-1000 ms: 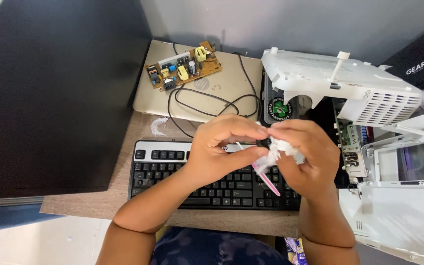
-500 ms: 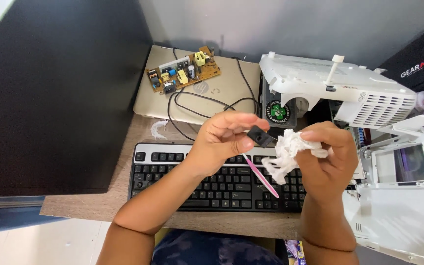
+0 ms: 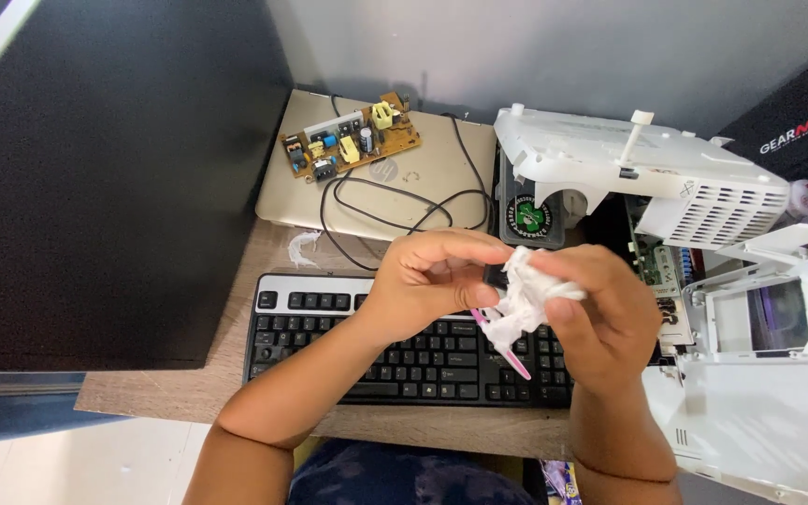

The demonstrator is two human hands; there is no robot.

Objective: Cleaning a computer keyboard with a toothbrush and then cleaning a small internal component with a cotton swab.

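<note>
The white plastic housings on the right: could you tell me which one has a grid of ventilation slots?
The upper white housing, behind the hands, has the slotted vent grid at its right end. The lower white housing shows a rectangular window opening instead.

wooden desk; keyboard, laptop

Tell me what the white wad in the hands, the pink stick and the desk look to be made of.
White wad: soft tissue or cloth, matte, by its crumpled folds; which one is unclear.
Pink stick: probably plastic, smooth and evenly coloured.
Desk: wood-look laminate or wood, matte, with a pale grain.
The right hand grips the wad; the left hand pinches beside it.
</note>
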